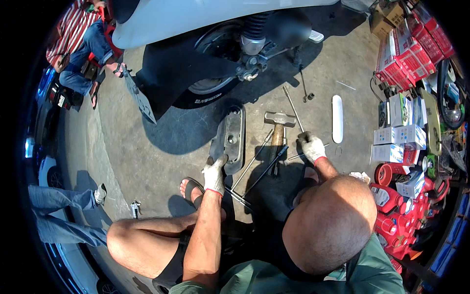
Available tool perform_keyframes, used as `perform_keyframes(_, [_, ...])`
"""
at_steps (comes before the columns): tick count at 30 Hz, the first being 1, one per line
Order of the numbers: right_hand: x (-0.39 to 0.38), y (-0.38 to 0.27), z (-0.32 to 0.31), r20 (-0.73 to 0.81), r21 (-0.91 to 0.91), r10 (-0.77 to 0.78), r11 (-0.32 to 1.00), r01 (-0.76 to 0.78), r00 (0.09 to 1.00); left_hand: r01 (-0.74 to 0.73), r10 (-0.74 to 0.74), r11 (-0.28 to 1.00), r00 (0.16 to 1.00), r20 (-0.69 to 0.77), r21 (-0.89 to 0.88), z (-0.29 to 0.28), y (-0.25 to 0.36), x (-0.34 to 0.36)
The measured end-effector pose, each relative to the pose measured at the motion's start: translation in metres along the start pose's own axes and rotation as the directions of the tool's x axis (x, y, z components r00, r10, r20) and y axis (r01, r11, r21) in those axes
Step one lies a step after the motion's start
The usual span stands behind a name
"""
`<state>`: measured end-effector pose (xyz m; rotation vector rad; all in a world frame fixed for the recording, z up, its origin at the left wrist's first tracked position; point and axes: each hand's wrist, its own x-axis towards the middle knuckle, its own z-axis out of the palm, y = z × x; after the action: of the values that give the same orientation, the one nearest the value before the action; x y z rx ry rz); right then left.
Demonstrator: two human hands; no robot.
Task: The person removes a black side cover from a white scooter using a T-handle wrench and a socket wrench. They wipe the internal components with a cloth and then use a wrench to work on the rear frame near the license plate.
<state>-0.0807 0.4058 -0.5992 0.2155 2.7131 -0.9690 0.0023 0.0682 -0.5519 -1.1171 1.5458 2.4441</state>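
Green shirt cloth (249, 279) lies nearest the camera along the bottom edge, with 2 bare knees (330, 230) bent above it.

Left of centre, the person's left hand (214, 175), in a white glove, has its fingers closed narrowly over the lower end of a long dark part (236, 139) near the middle of the frame. That shell looks rigid, moulded plastic or coated metal by its look, probably moderate in weight and hard to bend. Its smooth face could slide under a glove, so the raised rim or the 2 ends should give the surest hold. Whether its lower end is lifted cannot be told. Just to its right lie thin metal rods (252, 160) and a hammer (280, 119), likely head-heavy. Farther right, the gloved right hand (313, 148) has its fingers wrapped around a slim T-handle tool (293, 107), probably stiff and light, best gripped at the crossbar.

Worn grey concrete (147, 166) spreads beneath. At the left edge is 1 person in jeans (63, 215); a seated person (90, 44) occupies the upper left. A motorcycle (196, 22) fills the top centre. Right of the tools lies a white strip (337, 119), and red cartons (404, 56) and red bottles (387, 225) crowd the right side.
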Motion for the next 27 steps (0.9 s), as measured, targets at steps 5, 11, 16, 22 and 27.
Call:
perform_keyframes(5, [0.000,0.031,0.004,-0.065,-0.080,0.107,0.990,-0.112,0.992,-0.055,0.058,0.994,0.998,-0.034,0.091,-0.004,-0.006,0.004])
perform_keyframes(11, [0.004,0.033,0.021,-0.064,-0.094,0.017,0.995,-0.023,0.998,-0.074,0.082,0.992,0.994,-0.076,0.101,-0.015,0.000,0.005])
perform_keyframes(16, [0.016,0.079,0.020,-0.119,0.441,0.187,0.890,-0.117,0.975,-0.087,0.088,0.996,0.995,-0.040,0.027,-0.004,0.005,0.008])
perform_keyframes(22, [-0.044,0.084,-0.028,-0.133,0.701,0.393,0.686,-0.194,0.910,-0.113,0.113,0.992,0.994,-0.005,0.064,-0.008,-0.001,0.007])
perform_keyframes(27, [-0.094,0.152,-0.054,-0.251,0.675,0.475,0.711,-0.199,0.844,0.057,-0.051,0.994,0.997,0.066,-0.090,-0.017,-0.008,0.013])
